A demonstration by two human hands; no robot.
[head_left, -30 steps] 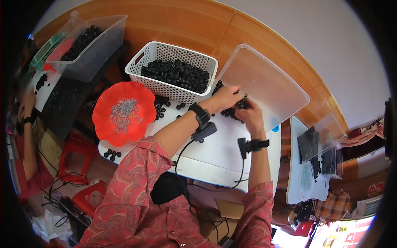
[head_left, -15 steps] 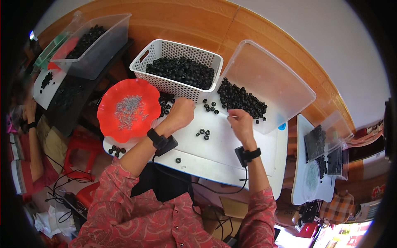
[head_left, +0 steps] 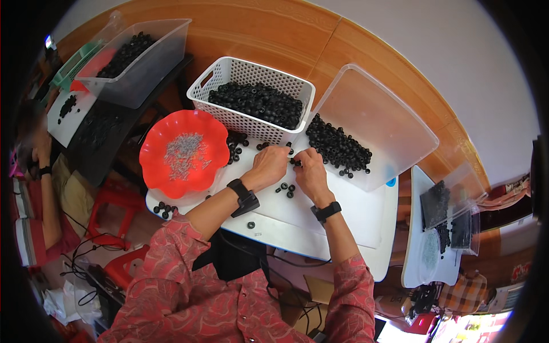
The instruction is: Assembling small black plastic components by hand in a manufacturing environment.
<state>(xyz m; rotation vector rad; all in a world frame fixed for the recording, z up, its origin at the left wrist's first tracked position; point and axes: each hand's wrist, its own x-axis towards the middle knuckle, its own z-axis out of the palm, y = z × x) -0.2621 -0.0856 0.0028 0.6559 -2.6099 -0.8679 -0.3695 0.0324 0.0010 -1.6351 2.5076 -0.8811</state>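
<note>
Looking down: you see your two arms in red patterned sleeves come in from below, each with a black wrist band.
Left hand [head_left: 269, 166]: it rests on the white table [head_left: 354, 217] with fingers curled in — they seem to pinch one small black ring, but it is too tiny to be sure.
Right hand [head_left: 310, 168]: it sits just beside the left, fingertips meeting it, closed around the same little spot so both can work on one piece.
Loose rings [head_left: 286, 189]: a few lie on the table right under your hands, close by so you can grab them.
Black rings: small, round, dark, each with a hole in the middle.
Red bowl [head_left: 184, 153]: it stands near your left hand and holds tiny grey bits — easy to reach.
White basket [head_left: 251, 102]: it is just past your hands, full of black rings.
Clear bin [head_left: 377, 123]: it lies tipped on its side, so the pile of rings [head_left: 337, 147] spills toward your right hand.
Far left: another clear tub [head_left: 137, 57] holds more rings by another person.
</note>
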